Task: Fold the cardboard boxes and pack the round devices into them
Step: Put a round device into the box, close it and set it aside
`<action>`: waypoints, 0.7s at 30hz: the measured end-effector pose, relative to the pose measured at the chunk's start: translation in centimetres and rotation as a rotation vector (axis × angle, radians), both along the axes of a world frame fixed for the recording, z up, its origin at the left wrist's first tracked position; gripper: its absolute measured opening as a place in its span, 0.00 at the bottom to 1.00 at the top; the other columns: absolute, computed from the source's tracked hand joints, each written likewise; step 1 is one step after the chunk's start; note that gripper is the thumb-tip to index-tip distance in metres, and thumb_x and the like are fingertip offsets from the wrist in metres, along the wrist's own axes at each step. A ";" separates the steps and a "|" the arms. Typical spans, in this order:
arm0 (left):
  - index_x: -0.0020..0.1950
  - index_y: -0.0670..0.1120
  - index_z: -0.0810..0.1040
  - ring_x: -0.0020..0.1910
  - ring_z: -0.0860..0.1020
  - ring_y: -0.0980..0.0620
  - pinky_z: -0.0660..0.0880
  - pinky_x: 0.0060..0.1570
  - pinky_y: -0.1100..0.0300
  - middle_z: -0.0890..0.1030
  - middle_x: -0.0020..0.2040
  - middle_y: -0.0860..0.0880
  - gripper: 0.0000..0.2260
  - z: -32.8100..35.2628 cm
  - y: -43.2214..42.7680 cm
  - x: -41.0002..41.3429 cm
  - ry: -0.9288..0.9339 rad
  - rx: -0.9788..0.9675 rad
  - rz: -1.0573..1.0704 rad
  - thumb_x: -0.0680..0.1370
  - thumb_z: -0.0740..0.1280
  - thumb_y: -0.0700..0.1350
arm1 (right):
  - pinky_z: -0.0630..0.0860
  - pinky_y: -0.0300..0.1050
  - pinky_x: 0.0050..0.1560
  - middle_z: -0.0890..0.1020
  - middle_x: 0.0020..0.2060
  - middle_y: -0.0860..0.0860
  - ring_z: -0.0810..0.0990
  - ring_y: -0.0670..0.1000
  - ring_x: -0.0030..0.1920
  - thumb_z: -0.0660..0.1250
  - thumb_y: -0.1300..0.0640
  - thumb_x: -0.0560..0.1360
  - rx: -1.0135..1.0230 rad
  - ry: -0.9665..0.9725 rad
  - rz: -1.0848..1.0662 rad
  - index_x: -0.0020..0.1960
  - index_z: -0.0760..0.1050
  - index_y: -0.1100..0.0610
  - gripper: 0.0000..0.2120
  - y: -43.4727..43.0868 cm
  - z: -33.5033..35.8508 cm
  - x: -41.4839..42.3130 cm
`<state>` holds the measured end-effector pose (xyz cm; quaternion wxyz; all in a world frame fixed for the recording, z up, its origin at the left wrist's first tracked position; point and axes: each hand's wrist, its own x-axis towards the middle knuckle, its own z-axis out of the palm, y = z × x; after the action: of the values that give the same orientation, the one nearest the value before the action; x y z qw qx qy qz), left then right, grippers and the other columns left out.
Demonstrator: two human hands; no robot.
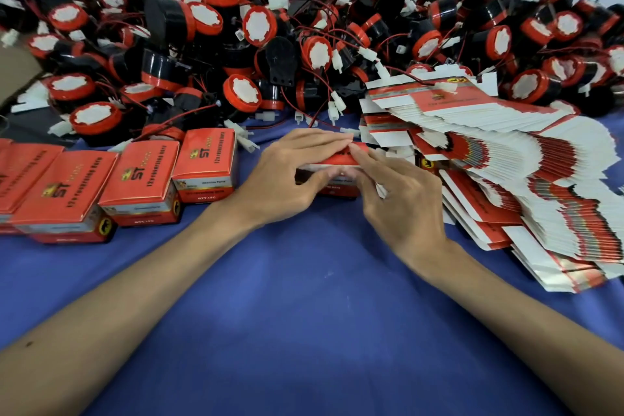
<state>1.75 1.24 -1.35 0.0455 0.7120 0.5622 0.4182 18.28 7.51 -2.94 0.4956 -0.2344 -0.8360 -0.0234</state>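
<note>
In the middle, the left hand [287, 176] and right hand [401, 199] curl their fingers [320, 141] round a red box [337, 159]; its inside is hidden. At the left stand shut boxes [135, 176].

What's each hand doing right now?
Left hand: holds the box, fingers on top, thumb in front.
Right hand: pinches the same box at its top edge.

A red box [337, 160] between left hand [287, 176] and right hand [401, 203] (devices [256, 27] behind)
</note>
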 end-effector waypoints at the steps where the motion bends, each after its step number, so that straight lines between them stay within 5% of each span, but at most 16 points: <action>1: 0.66 0.39 0.76 0.67 0.72 0.48 0.67 0.69 0.55 0.77 0.65 0.47 0.17 -0.1 0.1 0.0 0.020 0.007 0.001 0.78 0.68 0.39 | 0.80 0.52 0.29 0.85 0.47 0.59 0.85 0.59 0.38 0.72 0.62 0.71 -0.016 -0.014 0.001 0.55 0.82 0.63 0.13 0.0 -0.1 0.0; 5: 0.66 0.38 0.75 0.66 0.72 0.49 0.65 0.69 0.59 0.76 0.64 0.49 0.16 -0.3 0.3 0.0 0.059 0.050 0.033 0.78 0.66 0.33 | 0.82 0.55 0.35 0.83 0.52 0.61 0.85 0.61 0.43 0.69 0.66 0.73 -0.135 -0.002 0.050 0.58 0.81 0.62 0.13 0.4 0.2 0.1; 9: 0.64 0.37 0.77 0.66 0.73 0.48 0.66 0.69 0.58 0.79 0.62 0.46 0.14 -0.3 0.0 0.1 0.034 0.048 0.066 0.78 0.66 0.34 | 0.78 0.47 0.39 0.79 0.43 0.60 0.79 0.56 0.42 0.70 0.65 0.73 -0.240 0.046 0.090 0.55 0.82 0.60 0.11 0.5 0.4 -0.1; 13: 0.63 0.39 0.78 0.65 0.74 0.48 0.67 0.68 0.58 0.79 0.62 0.47 0.15 -0.1 -0.1 0.2 -0.002 0.032 0.040 0.78 0.66 0.41 | 0.70 0.29 0.41 0.78 0.37 0.60 0.75 0.49 0.37 0.72 0.69 0.71 -0.210 0.072 0.166 0.53 0.82 0.65 0.10 1.1 0.6 -0.3; 21: 0.64 0.38 0.77 0.62 0.74 0.45 0.69 0.65 0.56 0.79 0.62 0.47 0.18 -0.3 0.0 0.2 0.055 0.051 0.040 0.75 0.70 0.41 | 0.67 0.26 0.44 0.78 0.37 0.61 0.72 0.47 0.39 0.72 0.73 0.69 -0.066 0.032 0.147 0.51 0.82 0.68 0.10 1.2 0.1 -0.4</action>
<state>1.95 1.26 -1.68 0.0037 0.7128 0.5665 0.4134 17.83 8.68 -2.88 0.5011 -0.1889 -0.8433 0.0444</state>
